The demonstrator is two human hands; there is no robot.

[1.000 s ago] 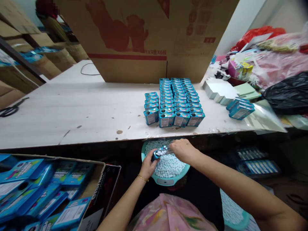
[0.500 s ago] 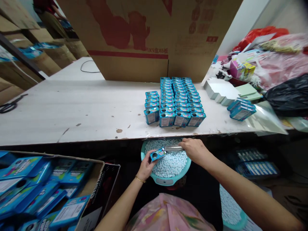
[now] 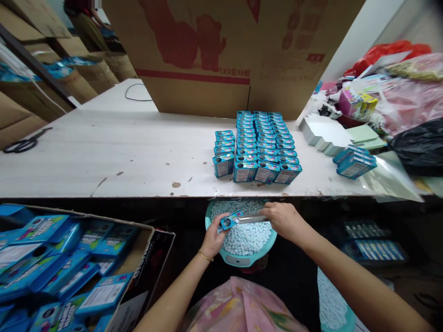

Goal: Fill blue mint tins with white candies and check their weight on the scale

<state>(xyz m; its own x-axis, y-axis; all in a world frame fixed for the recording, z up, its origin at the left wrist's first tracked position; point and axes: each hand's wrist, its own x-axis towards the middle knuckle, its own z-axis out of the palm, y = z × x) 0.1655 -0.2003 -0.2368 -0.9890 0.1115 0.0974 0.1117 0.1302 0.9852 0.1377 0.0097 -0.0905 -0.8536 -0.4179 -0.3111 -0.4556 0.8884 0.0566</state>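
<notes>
Over a teal basin (image 3: 236, 261) full of small pale-blue candies (image 3: 246, 239), my left hand (image 3: 213, 236) is closed around a small blue candy box (image 3: 231, 220). The box is tilted, and its round dark opening faces up. My right hand (image 3: 282, 219) grips a clear, tube-like scoop (image 3: 254, 219), whose far end reaches to the right edge of the box. Whether candies lie in the scoop I cannot tell. On the table just beyond stand rows of the same blue boxes (image 3: 266, 173), upright with their round openings on top.
An open carton (image 3: 152, 230) at the lower left holds many blue boxes. A large cardboard box (image 3: 207, 94) stands on the white table (image 3: 114, 157). Scissors (image 3: 22, 145) lie left; stacked white card (image 3: 325, 133) and bags sit right. Another basin (image 3: 349, 318) is lower right. A person stands far left.
The scoop held candies at the box's opening a second ago; it then drew back to the right, and the opening came into view. The box now tilts slightly differently. The camera view has shifted.
</notes>
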